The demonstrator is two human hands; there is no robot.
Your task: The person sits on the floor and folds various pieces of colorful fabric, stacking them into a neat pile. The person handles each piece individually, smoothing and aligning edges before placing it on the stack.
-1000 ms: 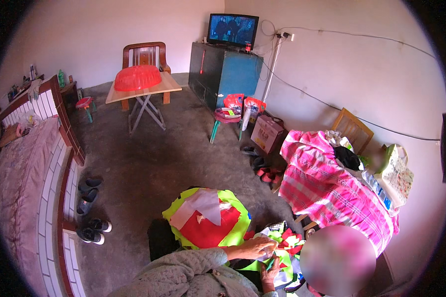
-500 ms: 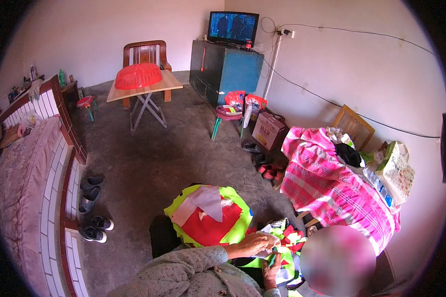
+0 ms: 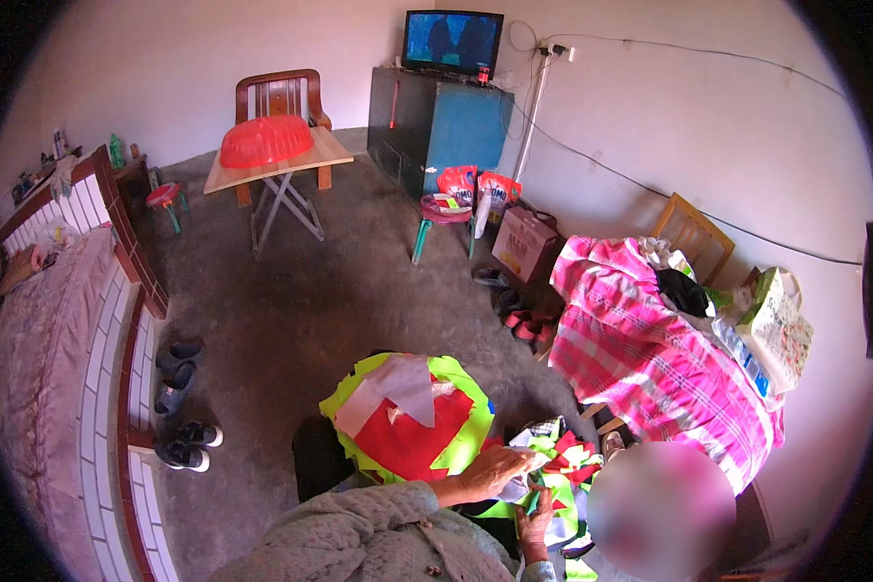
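Note:
My left hand (image 3: 495, 471) is closed on a piece of pale grey-white cloth (image 3: 514, 487). Just below and to the right, my right hand (image 3: 534, 524) is closed around a small green thing (image 3: 533, 501), too small to make out. Beneath and beyond both hands lies a loose heap of cloth scraps (image 3: 574, 456) in neon yellow, red, white and black. To the left of the hands rests a rounded bundle (image 3: 435, 427) covered with red, pale grey and neon yellow cloth pieces.
A pink checked cloth (image 3: 640, 339) drapes over furniture at the right, near a wooden chair (image 3: 698, 233). Shoes (image 3: 189, 446) stand beside the tiled bed edge (image 3: 102, 388) at left. A red basin (image 3: 267, 143) sits on a folding table (image 3: 335, 150). A round blur hides the lower right.
The whole view has shifted slightly, so the room sits a little higher in the picture. Both hands stay over the scraps, their fingers shifted only slightly.

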